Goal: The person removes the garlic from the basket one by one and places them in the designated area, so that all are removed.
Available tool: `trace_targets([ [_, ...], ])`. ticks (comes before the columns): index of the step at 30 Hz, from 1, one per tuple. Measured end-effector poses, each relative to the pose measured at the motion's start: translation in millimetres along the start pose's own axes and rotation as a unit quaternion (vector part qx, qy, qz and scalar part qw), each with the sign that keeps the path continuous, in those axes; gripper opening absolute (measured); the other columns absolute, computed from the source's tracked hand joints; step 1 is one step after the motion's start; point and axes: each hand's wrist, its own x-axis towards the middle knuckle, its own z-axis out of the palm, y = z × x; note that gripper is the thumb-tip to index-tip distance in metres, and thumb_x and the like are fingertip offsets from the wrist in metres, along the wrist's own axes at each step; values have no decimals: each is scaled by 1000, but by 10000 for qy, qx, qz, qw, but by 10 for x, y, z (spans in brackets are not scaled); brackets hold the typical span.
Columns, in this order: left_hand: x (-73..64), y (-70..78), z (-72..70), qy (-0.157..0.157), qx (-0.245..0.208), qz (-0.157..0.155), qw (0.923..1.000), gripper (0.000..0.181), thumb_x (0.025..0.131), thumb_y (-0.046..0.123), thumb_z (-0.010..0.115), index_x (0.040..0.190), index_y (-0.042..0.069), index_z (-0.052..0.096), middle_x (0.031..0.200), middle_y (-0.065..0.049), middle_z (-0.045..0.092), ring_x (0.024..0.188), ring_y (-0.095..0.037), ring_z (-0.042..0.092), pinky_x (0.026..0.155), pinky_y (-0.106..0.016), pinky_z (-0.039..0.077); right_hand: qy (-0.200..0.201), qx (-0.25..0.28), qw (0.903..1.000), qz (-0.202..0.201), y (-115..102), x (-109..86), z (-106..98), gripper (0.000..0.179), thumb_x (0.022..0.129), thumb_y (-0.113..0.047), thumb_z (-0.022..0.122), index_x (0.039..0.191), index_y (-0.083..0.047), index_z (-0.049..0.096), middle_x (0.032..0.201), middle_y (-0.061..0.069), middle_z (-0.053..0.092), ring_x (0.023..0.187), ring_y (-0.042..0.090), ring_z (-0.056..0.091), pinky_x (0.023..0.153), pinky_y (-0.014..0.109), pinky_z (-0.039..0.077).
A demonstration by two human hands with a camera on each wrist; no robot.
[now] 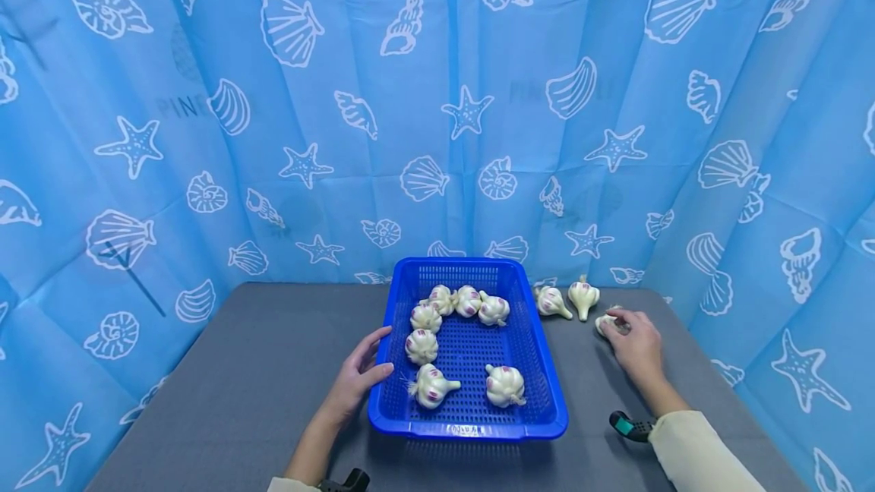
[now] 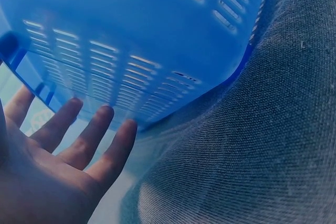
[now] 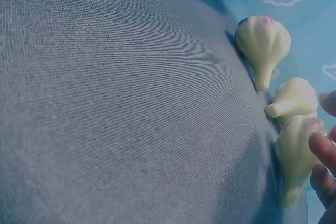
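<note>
My left hand is at the left side of a blue plastic basket, with its thumb and index finger at the rim. In the left wrist view its fingers are spread and nearly straight beside the slotted wall. Several white garlic bulbs with purple marks lie inside, most in a curve along the left and back. To the right, my right hand reaches over a garlic bulb on the table. Its fingertips are right at the bulb's side, partly covering it in the head view.
Two more garlic bulbs lie at the table's back edge between the basket and my right hand. The table has a grey cloth. A blue curtain with white seashells hangs close behind and along both sides.
</note>
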Motion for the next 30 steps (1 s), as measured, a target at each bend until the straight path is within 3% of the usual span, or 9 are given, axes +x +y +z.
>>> trace_targets([
  [8, 5, 0, -9, -59, -25, -20, 10000, 56, 93, 20, 60, 146, 18, 42, 150, -20, 36, 131, -44, 40, 99, -59, 39, -226, -26, 9997, 73, 66, 34, -3, 26, 85, -12, 72, 107, 2, 68, 89, 16, 61, 78, 31, 58, 65, 41, 42],
  [16, 18, -35, -17, -60, -38, 93, 9999, 57, 93, 18, 61, 147, 17, 42, 149, -22, 37, 130, -43, 42, 100, -58, 39, -620, -43, 9972, 426, 136, 93, -26, 29, 87, -14, 71, 111, 2, 66, 85, 14, 66, 76, 26, 58, 63, 36, 39],
  [30, 19, -27, -5, 2, 2, 32, 10000, 57, 92, 22, 61, 146, 19, 43, 149, -21, 37, 130, -44, 42, 99, -59, 40, -988, -265, 9937, 447, 177, 168, -125, 30, 88, -13, 69, 112, 5, 64, 98, 22, 68, 90, 38, 61, 73, 48, 46],
])
